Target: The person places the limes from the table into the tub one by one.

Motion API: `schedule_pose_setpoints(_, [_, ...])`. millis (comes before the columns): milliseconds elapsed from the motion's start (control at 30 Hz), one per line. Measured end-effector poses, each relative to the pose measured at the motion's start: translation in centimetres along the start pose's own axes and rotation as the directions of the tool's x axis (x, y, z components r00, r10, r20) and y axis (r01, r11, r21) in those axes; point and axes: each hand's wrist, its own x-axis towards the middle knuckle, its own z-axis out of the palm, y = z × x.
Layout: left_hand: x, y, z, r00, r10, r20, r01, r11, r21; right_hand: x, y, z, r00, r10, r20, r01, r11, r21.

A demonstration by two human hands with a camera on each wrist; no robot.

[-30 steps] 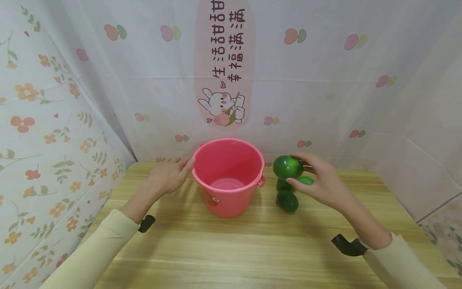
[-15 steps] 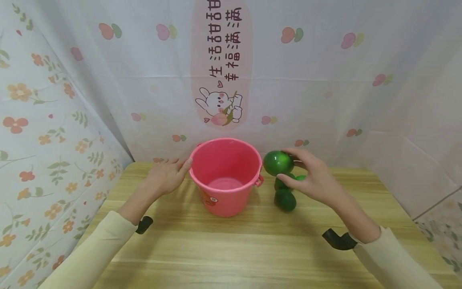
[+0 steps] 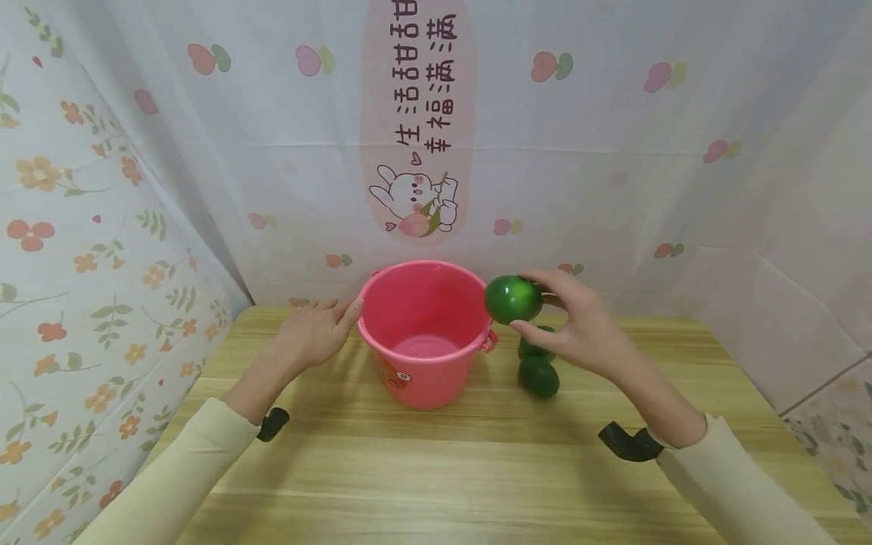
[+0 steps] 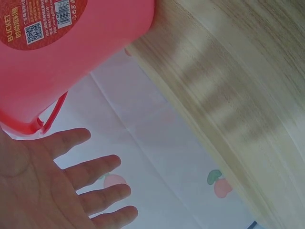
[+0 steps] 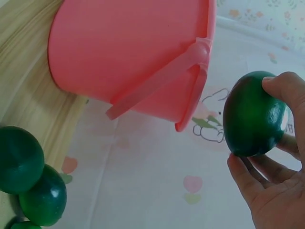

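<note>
A pink bucket (image 3: 425, 386) stands upright at the back middle of the table. My left hand (image 3: 315, 333) rests at its left rim with the thumb on the edge; in the left wrist view the fingers (image 4: 97, 171) are spread and straight. My right hand (image 3: 582, 325) holds a glossy green egg-shaped fruit (image 3: 512, 300) between thumb and fingertips, raised at the bucket's right rim. In the right wrist view, that fruit (image 5: 252, 114) is beside the bucket's mouth. More green fruits lie right of the bucket, a dark one (image 3: 538, 377) in front and another (image 3: 536, 344) behind, partly hidden by my hand.
The wooden table (image 3: 422, 477) extends toward me. A printed curtain (image 3: 599, 189) hangs right behind its back edge, and a floral one (image 3: 88, 303) on the left. The bucket's handle (image 5: 157, 81) hangs down its side. A black wrist mount (image 3: 631, 443) sticks out from the right wrist.
My right hand has carried the green fruit left and slightly up, from above the other fruits to the bucket's right rim. My left hand has stayed at the bucket.
</note>
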Motion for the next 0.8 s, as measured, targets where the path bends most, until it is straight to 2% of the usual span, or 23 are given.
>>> schedule_pose_setpoints(233, [0.0,0.0,0.0,1.000,-0.014,0.001,0.014,1.000,0.001,0.8,-0.5,0.1,1.000,-0.002,-0.004,0.002,1.000,-0.014])
schedule_pose_setpoints(800, [-0.1,0.0,0.0,1.000,-0.017,0.001,0.017,1.000,-0.019,3.2,-1.5,1.4,0.998,-0.007,0.055,0.005,0.999,0.041])
